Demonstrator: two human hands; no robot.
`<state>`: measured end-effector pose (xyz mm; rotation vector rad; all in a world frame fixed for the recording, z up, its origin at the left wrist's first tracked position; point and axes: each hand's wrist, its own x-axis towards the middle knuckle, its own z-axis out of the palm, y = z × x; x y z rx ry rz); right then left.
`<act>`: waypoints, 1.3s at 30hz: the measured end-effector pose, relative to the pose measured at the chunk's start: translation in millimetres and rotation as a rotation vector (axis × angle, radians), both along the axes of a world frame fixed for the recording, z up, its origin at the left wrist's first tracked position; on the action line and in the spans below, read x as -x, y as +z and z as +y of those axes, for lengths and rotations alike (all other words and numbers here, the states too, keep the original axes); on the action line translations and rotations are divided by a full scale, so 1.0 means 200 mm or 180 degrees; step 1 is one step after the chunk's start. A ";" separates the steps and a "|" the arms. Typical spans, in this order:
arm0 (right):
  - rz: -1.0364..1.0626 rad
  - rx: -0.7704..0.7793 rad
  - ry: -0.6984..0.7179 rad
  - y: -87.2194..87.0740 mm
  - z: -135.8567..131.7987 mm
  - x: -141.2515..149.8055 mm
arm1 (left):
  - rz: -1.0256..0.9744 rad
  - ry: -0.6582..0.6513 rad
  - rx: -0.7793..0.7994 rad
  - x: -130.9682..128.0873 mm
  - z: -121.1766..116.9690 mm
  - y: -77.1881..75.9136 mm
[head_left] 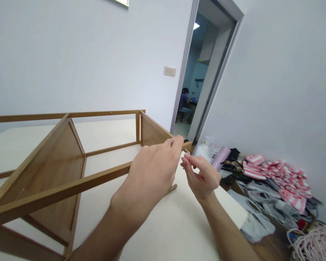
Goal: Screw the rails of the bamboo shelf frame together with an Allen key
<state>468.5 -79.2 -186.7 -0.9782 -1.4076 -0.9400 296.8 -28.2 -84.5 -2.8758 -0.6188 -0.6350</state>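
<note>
A brown wooden shelf rack (pixel 97 178) lies on its side, its slatted panels standing between long rails. My left hand (pixel 153 165) is closed around the near rail close to its right end, with a ring on one finger. My right hand (pixel 202 177) pinches a small bent metal hex key (pixel 188 151) between thumb and fingertips. The key's other end reaches the end of the wooden frame, just right of my left hand. Whether its tip sits in a screw is too small to tell.
The rack rests on a cream-white tabletop (pixel 163 224). To the right are pink-striped cloths (pixel 285 174), plastic bags (pixel 260 224), a purple roll (pixel 220 158) and a rope bundle (pixel 315 243). Through the doorway (pixel 203 72), a person (pixel 184 103) sits at a counter.
</note>
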 end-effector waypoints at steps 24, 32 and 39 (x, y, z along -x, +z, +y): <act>-0.0600 -0.0042 -0.0209 0.05 -0.03 0.00 | -0.0579 -0.0171 0.1059 0.01 -0.04 0.06; 0.0025 -0.0310 -0.0596 0.23 0.06 0.07 | -0.0900 -0.0272 0.1428 0.02 -0.03 0.08; 0.1832 0.0188 0.0321 0.23 0.07 0.02 | -0.0569 -0.0143 0.0838 0.02 -0.02 0.04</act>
